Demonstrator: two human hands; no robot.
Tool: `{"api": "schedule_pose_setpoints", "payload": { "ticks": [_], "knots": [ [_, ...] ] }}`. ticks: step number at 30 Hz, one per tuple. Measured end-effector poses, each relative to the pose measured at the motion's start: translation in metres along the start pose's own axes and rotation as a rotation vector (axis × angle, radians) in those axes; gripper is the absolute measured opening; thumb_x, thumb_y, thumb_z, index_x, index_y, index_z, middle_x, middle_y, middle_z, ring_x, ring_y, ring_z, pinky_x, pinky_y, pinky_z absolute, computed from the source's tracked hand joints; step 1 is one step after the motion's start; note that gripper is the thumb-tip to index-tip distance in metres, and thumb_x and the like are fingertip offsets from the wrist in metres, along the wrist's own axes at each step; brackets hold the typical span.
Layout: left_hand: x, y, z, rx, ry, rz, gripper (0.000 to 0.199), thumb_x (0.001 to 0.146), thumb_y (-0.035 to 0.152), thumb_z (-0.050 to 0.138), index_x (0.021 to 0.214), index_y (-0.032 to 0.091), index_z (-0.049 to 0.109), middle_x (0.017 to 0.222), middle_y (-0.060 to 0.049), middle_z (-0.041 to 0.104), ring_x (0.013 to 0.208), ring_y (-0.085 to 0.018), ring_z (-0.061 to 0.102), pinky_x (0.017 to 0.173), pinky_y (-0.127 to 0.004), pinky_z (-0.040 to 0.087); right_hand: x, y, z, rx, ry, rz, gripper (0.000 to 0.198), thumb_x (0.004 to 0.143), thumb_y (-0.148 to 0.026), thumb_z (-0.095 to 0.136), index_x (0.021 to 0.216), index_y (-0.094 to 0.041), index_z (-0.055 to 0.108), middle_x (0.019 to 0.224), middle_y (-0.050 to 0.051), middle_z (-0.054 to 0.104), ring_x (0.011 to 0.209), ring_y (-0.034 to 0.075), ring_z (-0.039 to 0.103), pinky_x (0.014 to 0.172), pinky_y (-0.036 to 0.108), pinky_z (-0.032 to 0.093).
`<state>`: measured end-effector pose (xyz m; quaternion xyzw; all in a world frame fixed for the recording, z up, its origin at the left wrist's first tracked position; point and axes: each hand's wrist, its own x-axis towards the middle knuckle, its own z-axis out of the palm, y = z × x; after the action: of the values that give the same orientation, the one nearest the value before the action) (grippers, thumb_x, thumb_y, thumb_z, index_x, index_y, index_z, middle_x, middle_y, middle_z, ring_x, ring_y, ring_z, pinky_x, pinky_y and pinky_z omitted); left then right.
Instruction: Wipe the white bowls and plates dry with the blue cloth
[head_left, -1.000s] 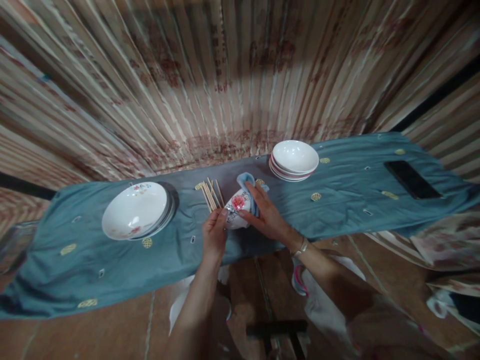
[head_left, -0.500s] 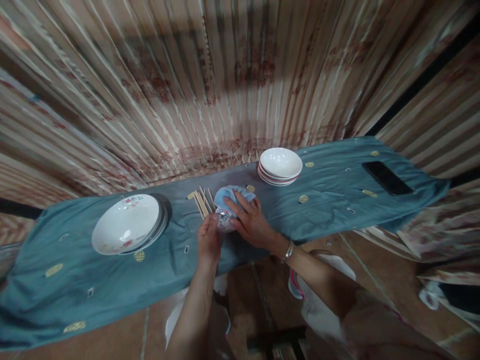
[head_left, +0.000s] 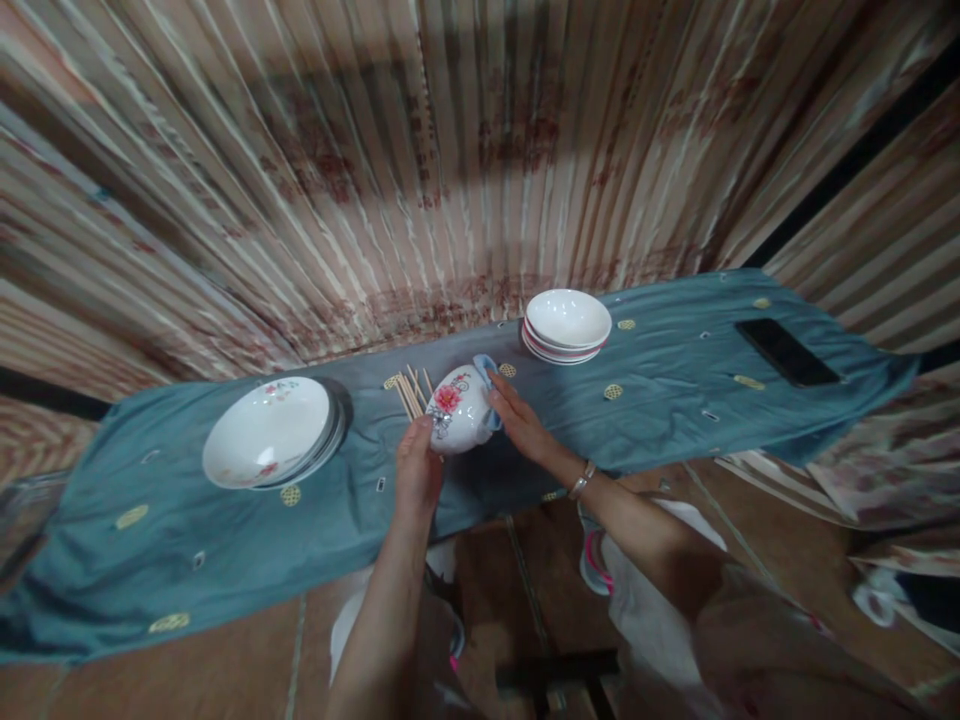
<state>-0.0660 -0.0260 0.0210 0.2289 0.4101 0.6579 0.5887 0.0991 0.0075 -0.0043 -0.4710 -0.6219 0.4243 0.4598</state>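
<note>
A white bowl point(head_left: 459, 415) with a pink flower on its outside is tilted above the cloth-covered table, its floral side towards me. My left hand point(head_left: 418, 458) grips its left edge, thumb on the outside. On the bowl's right side, my right hand point(head_left: 521, 420) presses a light blue cloth point(head_left: 486, 368) against it, fingers closed over the cloth. Several wooden chopsticks point(head_left: 410, 392) lie just behind the bowl, partly covered by it.
Left on the teal tablecloth point(head_left: 247, 550) stands a stack of large floral bowls point(head_left: 262, 435). Behind and to the right is a stack of smaller white bowls point(head_left: 568, 320). A black phone point(head_left: 787, 352) lies at the far right. A curtain point(head_left: 480, 180) hangs behind the table.
The cloth and my right hand have moved from over the bowl to its right side. The bowl has turned, so its pink flower now shows. My view has shifted slightly.
</note>
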Motion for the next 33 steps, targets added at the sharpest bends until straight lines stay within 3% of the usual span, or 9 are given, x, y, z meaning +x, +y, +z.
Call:
{"api": "schedule_pose_setpoints", "payload": {
  "ticks": [3, 7, 10, 14, 21, 27, 33],
  "knots": [
    [-0.002, 0.001, 0.001, 0.006, -0.013, -0.007, 0.049, 0.056, 0.050, 0.092, 0.088, 0.016, 0.075, 0.088, -0.007, 0.079, 0.094, -0.023, 0.074, 0.088, -0.032, 0.054, -0.004, -0.005, -0.002, -0.045, -0.005, -0.020, 0.074, 0.097, -0.073, 0.035, 0.157, -0.029, 0.041, 0.163, 0.004, 0.042, 0.153, 0.021, 0.033, 0.129, 0.044, 0.022],
    [-0.006, 0.002, 0.002, 0.033, -0.062, -0.014, 0.048, 0.059, 0.050, 0.091, 0.088, 0.015, 0.075, 0.087, -0.007, 0.079, 0.092, -0.023, 0.074, 0.087, -0.033, 0.053, -0.014, -0.024, 0.000, -0.248, -0.044, -0.196, 0.062, 0.104, -0.055, 0.035, 0.160, -0.028, 0.034, 0.168, 0.005, 0.031, 0.157, 0.021, 0.024, 0.129, 0.047, 0.020],
    [-0.008, 0.003, 0.002, 0.032, -0.071, -0.017, 0.047, 0.058, 0.047, 0.092, 0.088, 0.015, 0.075, 0.088, -0.006, 0.079, 0.086, -0.020, 0.073, 0.083, -0.030, 0.052, -0.019, -0.041, 0.003, -0.446, -0.106, -0.307, 0.059, 0.105, -0.045, 0.039, 0.159, -0.022, 0.037, 0.170, 0.012, 0.026, 0.156, 0.028, 0.025, 0.124, 0.055, 0.025],
    [-0.007, 0.003, 0.001, 0.016, -0.050, -0.019, 0.047, 0.055, 0.046, 0.093, 0.087, 0.016, 0.076, 0.088, -0.005, 0.079, 0.081, -0.017, 0.072, 0.081, -0.028, 0.052, -0.016, -0.048, 0.005, -0.558, -0.122, -0.329, 0.055, 0.104, -0.040, 0.041, 0.156, -0.022, 0.043, 0.169, 0.014, 0.028, 0.153, 0.033, 0.032, 0.121, 0.060, 0.026],
    [-0.008, 0.002, 0.005, 0.024, -0.063, 0.036, 0.045, 0.057, 0.050, 0.091, 0.084, 0.017, 0.076, 0.087, -0.006, 0.080, 0.090, -0.022, 0.074, 0.090, -0.033, 0.053, 0.004, -0.024, 0.000, -0.214, -0.032, -0.249, 0.059, 0.102, -0.051, 0.043, 0.154, -0.024, 0.045, 0.162, 0.009, 0.042, 0.152, 0.022, 0.035, 0.127, 0.045, 0.025],
    [-0.003, -0.002, -0.001, -0.012, -0.038, 0.033, 0.043, 0.059, 0.046, 0.091, 0.086, 0.015, 0.076, 0.087, -0.007, 0.079, 0.094, -0.022, 0.074, 0.092, -0.032, 0.053, 0.012, -0.014, 0.009, 0.214, 0.052, 0.102, 0.070, 0.089, -0.062, 0.060, 0.149, -0.026, 0.051, 0.147, 0.005, 0.060, 0.136, 0.024, 0.054, 0.120, 0.044, 0.039],
    [-0.004, -0.006, 0.001, -0.041, -0.076, -0.024, 0.046, 0.058, 0.045, 0.093, 0.087, 0.015, 0.075, 0.090, -0.007, 0.080, 0.094, -0.024, 0.074, 0.094, -0.036, 0.053, 0.015, -0.018, 0.006, 0.396, 0.084, 0.147, 0.072, 0.078, -0.059, 0.071, 0.140, -0.023, 0.062, 0.138, 0.006, 0.067, 0.130, 0.028, 0.059, 0.116, 0.044, 0.044]
  ]
}}
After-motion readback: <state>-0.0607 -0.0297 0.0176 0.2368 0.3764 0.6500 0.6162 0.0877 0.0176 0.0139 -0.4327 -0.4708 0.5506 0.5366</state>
